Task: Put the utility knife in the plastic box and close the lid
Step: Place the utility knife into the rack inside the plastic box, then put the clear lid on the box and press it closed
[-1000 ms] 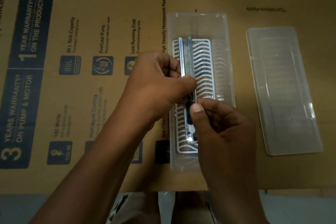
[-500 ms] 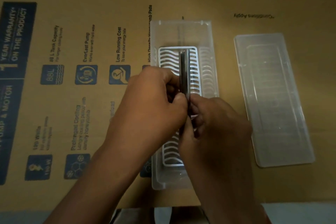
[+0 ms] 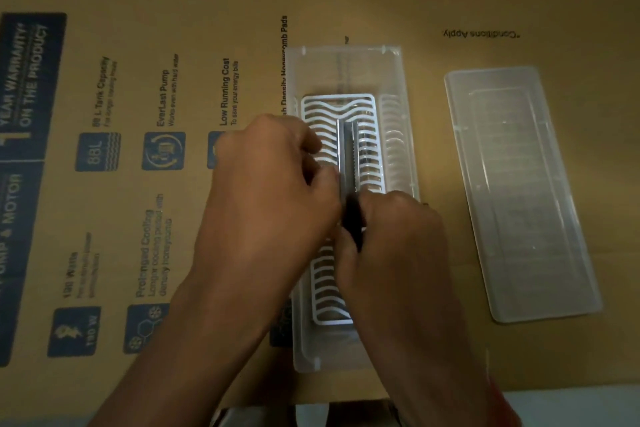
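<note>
Printed cardboard sheet (image 3: 207, 253) underneath

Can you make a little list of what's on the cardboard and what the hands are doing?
surface: printed cardboard sheet
box: clear plastic box, open, white grid tray inside
knife: utility knife, over the tray
left hand: gripping knife
right hand: gripping knife's dark end
lid: clear lid, off, lying right of box
</note>
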